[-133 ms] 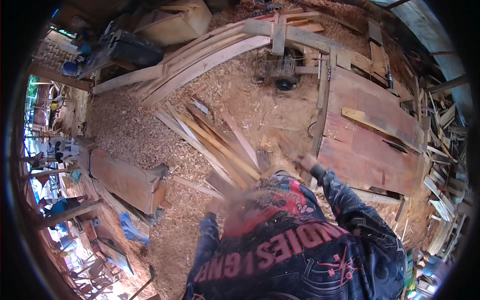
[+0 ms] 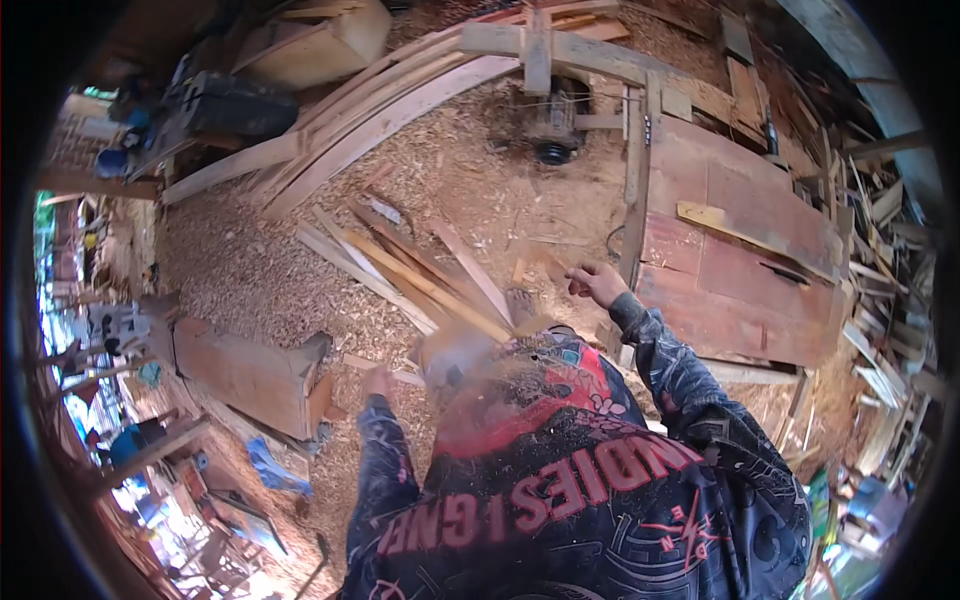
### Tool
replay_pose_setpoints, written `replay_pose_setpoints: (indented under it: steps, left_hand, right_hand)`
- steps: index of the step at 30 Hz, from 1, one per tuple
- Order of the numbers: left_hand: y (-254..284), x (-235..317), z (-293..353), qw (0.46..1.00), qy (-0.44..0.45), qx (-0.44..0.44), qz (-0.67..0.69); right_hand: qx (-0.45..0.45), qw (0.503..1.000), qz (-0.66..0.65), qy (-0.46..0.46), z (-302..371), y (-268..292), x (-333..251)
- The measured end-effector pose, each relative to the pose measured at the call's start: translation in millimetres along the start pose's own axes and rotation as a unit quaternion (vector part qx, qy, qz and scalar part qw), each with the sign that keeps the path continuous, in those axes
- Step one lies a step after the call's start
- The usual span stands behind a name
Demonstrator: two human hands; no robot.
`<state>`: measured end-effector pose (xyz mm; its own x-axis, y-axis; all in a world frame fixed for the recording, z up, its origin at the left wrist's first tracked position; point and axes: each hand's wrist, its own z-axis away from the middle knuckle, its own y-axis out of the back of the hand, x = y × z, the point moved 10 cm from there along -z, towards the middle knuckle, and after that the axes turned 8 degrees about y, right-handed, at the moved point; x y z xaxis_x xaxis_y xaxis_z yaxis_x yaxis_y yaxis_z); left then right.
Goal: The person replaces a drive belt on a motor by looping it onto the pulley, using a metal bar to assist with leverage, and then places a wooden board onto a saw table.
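My right hand (image 2: pixel 596 284) is raised over the shavings by the near left edge of a reddish panelled board (image 2: pixel 745 250). Its fingers are curled, and a faint brown smear by the fingertips does not show what they hold, if anything. Lower left, my left hand (image 2: pixel 376 383) is smeared by motion near a short thin wood strip (image 2: pixel 385 368), its fingers not readable. Between the hands, long wood strips (image 2: pixel 425 285) fan out on the shavings toward my body. A blurred pale shape (image 2: pixel 455 350) covers part of their near ends. My foot (image 2: pixel 520 305) shows beside them.
Long boards (image 2: pixel 400 125) lie across the back. A dark round-ended machine part (image 2: pixel 553 152) sits under a wooden frame (image 2: pixel 590 55). A wooden bench-like block (image 2: pixel 245 372) stands at left, blue cloth (image 2: pixel 275 467) below it. Scrap wood (image 2: pixel 885 375) piles up at right.
My right hand has moved up and slightly left and now appears sharper. My left hand has moved left, away from the strips. The whole view has shifted a little.
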<state>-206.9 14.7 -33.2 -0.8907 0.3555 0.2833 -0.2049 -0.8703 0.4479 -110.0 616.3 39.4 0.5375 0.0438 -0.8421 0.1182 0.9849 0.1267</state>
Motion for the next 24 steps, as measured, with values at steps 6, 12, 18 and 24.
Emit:
replay_pose_setpoints:
  steps: [6,12,18,24]
  left_hand:
    - [-37.0,147.2,-44.0,0.981,-0.097,-0.066,-0.157]
    - [-113.5,308.6,-104.2,0.828,-0.331,0.005,-0.452]
    - [-173.5,517.3,-219.9,0.792,-0.326,-0.093,-0.507]
    - [-177.4,685.4,-335.8,0.9,-0.243,-0.121,-0.341]
  right_hand:
    - [0.051,0.877,0.437,0.196,15.6,17.5,97.0]
    - [0.243,0.886,-0.078,-0.388,133.5,-6.4,292.9]
    - [0.356,0.766,-0.258,-0.469,37.9,-80.8,248.5]
    - [0.291,0.925,-0.067,-0.235,-264.7,-77.8,20.2]
